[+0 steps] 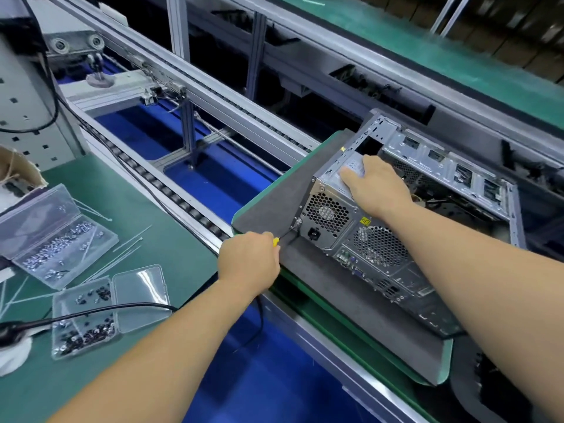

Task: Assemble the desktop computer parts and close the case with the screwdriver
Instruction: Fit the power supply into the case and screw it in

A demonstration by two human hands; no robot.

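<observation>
Right now we grip the screwdriver (276,241) in our left hand (248,261), fingers curled fully round its handle so that only a sliver of yellow shows past the knuckles; its dark shaft runs up and to the right from that hand to a screw at the rear corner of the computer case (396,215). Our right hand (374,186) lies flat on top of the power supply (331,209), fingers straight and spread, pressing down rather than holding anything. The case lies on its side with its open face up, its rear panel of fan grilles and ports just below and between our two forearms. It rests on a grey mat (268,203) that reaches out to the left of our left hand, on a green-edged pallet (439,374) on the conveyor (171,190). Well to the left of our left hand, on the green desk (100,190), sit two open clear plastic boxes of screws (84,322), (58,236), with white cable ties (128,248) lying between them. A black cable (122,308) crosses the nearer box just beside our left forearm
</observation>
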